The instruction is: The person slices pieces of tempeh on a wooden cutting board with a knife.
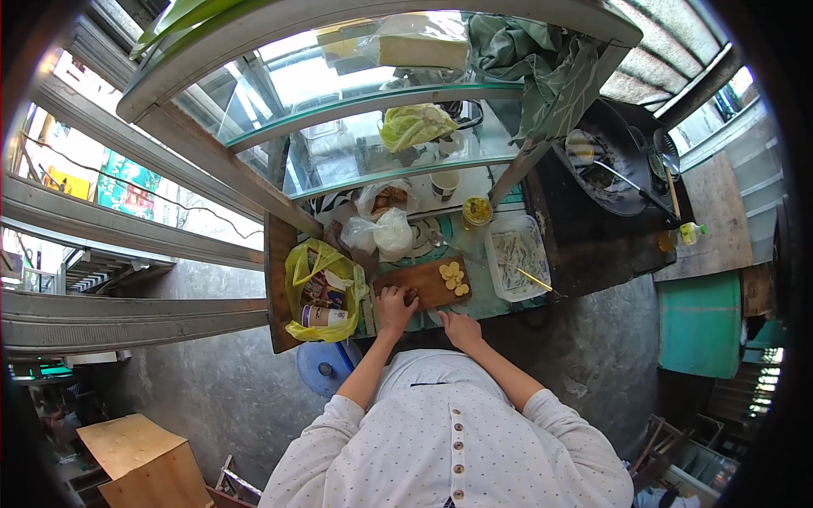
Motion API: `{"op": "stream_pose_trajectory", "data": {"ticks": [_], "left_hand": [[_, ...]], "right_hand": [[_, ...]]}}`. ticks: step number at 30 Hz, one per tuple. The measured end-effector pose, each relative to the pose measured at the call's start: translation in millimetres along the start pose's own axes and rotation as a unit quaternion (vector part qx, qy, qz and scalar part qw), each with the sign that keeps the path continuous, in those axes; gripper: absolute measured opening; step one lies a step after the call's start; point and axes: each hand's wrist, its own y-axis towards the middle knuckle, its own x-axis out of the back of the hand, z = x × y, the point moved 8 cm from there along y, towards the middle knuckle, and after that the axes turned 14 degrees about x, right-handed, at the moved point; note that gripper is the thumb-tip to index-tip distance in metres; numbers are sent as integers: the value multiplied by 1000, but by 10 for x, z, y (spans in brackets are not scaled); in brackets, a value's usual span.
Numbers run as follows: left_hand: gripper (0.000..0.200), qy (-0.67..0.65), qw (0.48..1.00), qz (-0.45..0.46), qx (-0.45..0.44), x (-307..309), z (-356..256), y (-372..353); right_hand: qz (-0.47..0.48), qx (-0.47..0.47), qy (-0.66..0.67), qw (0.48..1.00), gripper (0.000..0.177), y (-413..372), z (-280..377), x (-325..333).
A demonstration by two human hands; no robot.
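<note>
A brown wooden board [428, 284] lies on the counter in front of me. Yellow slices [454, 276] are gathered at its right end. My left hand [395, 310] is at the board's left part, fingers closed on a small brown piece [411, 297] that is too small to name. By the board's near edge, my right hand [461, 330] is closed around something mostly hidden; a bit of what looks like a blade [435, 317] shows beside its fingers.
A yellow bag [310, 262] with packets stands left. To the right are a plastic tub [518, 254] with chopsticks and a wok [606, 169]. White bags [393, 235] and a yellow-filled cup [477, 210] sit behind, under glass shelves [406, 175]. A blue lid [324, 369] is below.
</note>
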Motion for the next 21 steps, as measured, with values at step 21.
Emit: {"op": "stream_pose_trajectory", "data": {"ticks": [21], "left_hand": [[24,-169,985,18,2,237,-5,161]], "right_hand": [[1,4,194,981,68,134,-343,-428]]}}
